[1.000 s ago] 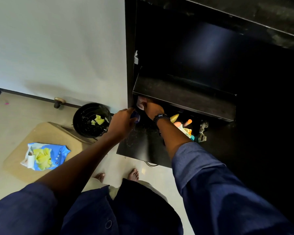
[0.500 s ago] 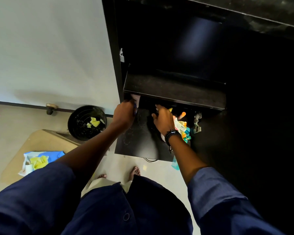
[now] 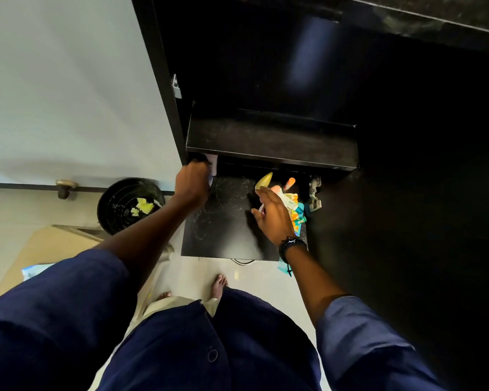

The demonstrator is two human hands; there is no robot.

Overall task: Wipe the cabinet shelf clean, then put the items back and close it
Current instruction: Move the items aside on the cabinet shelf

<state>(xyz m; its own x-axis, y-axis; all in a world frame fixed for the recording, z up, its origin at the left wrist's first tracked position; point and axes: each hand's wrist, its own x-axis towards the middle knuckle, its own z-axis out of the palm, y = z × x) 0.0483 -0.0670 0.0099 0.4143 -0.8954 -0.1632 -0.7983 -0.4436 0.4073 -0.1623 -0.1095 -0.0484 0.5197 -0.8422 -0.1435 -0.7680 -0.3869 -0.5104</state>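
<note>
The black cabinet stands open, its upper shelf (image 3: 268, 142) bare and dull. White smears streak the lower shelf (image 3: 223, 221). My left hand (image 3: 192, 183) is at that shelf's back left corner, fingers curled round a pale item (image 3: 213, 165) that is mostly hidden. My right hand (image 3: 274, 217) hovers over a cluster of toiletries (image 3: 295, 201) on the shelf's right side: a yellow-tipped bottle (image 3: 264, 179), an orange cap (image 3: 290, 182), tubes. Its thumb and fingers curl round a small pale thing (image 3: 262, 210) under the palm.
A black bin (image 3: 127, 204) with yellow wipes stands on the floor to the left by the white wall. A blue wipe pack (image 3: 33, 271) lies on a tan board (image 3: 48, 246). A teal comb (image 3: 283, 267) overhangs the shelf's front edge. A metal hinge (image 3: 314, 193) is at right.
My right hand has drawn back from the shelf's back left to the toiletries on the right. My left hand has moved deeper into the back left corner.
</note>
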